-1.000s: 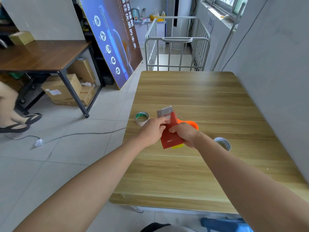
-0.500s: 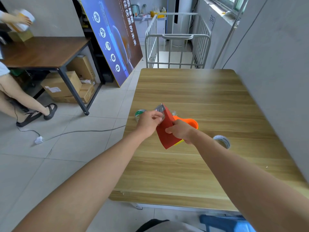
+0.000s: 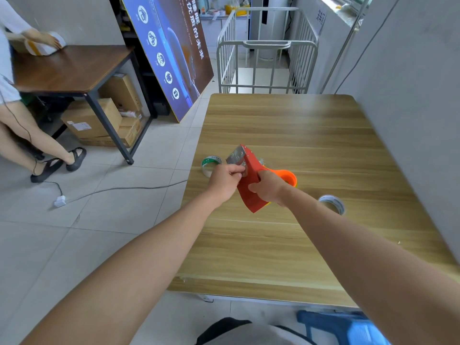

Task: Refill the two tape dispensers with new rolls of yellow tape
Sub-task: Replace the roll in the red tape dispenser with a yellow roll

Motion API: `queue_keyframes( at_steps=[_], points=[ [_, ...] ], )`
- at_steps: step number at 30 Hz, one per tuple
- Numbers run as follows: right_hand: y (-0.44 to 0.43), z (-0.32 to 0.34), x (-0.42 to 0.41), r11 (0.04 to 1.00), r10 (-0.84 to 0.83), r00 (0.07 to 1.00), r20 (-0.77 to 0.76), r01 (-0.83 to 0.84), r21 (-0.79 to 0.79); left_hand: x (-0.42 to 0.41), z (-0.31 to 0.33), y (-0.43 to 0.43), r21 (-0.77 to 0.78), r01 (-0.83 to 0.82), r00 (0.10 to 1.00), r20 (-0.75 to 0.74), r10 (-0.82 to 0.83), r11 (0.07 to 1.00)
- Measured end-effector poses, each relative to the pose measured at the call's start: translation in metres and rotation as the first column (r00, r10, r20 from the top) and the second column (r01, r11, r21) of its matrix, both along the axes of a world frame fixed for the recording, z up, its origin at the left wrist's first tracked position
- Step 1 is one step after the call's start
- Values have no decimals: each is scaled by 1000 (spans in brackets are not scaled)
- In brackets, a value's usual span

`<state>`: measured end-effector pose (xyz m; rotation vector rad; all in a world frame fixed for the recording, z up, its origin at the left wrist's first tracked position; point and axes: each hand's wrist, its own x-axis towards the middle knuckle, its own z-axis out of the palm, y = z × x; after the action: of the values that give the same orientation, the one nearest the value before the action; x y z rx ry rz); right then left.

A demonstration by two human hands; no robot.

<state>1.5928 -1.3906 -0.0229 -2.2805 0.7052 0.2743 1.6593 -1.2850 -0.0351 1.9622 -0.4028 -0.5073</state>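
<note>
The right hand [image 3: 267, 189] is closed around the body of a red tape dispenser [image 3: 251, 188], holding it above the wooden table [image 3: 286, 125], while the left hand [image 3: 225, 180] pinches at the dispenser's metal blade plate [image 3: 236, 155] with its fingertips [image 3: 237, 169] drawn together; whether tape is caught between them is too small to tell. An orange handle [image 3: 286, 176] sticks out past the right hand on its far side, and a sliver of yellow shows below that hand at the dispenser's lower edge, which suggests a yellow roll [image 3: 267, 203] is already seated inside. From that, the step in hand looks like threading the tape's free end up to the blade on this dispenser. The next move calls for a steady hold by the right hand and a straight pull by the left, so the tape lies flat under the plate without twisting or sticking to itself. There is only the head view. A green-printed tape roll [image 3: 211, 164] lies on the table just to the left of the left hand, near the table's edge. Another roll, white-rimmed [image 3: 332, 204], lies on the table to the right of the right forearm, close beside it. No second dispenser can be made out, so the task seems about half done at most.
</note>
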Motion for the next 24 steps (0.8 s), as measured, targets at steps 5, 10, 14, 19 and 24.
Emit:
queue_keyframes(
  at_steps=[5, 10, 14, 19, 24],
  points=[
    [0, -15, -7, 986, 65, 997, -48, -71, -153, -6, -15, 4, 64, 18, 999, -41, -16, 998],
    [2, -28, -10, 984, 83, 985, -153, -106, -146, -6, -30, 10, 122, 33, 997, -78, -24, 992],
    [4, -40, -13, 982, 106, 981, -161, -129, -136, -9, -38, 14, 131, 24, 986, -166, -2, 991],
    [7, -55, -23, 982, 100, 976, -195, -128, -137, -19, -48, 18, 144, 124, 961, -264, -82, 982],
    [7, -74, -35, 983, 84, 977, -194, -113, -143, -28, -63, 17, 151, 187, 946, -293, -137, 971]
  ],
)
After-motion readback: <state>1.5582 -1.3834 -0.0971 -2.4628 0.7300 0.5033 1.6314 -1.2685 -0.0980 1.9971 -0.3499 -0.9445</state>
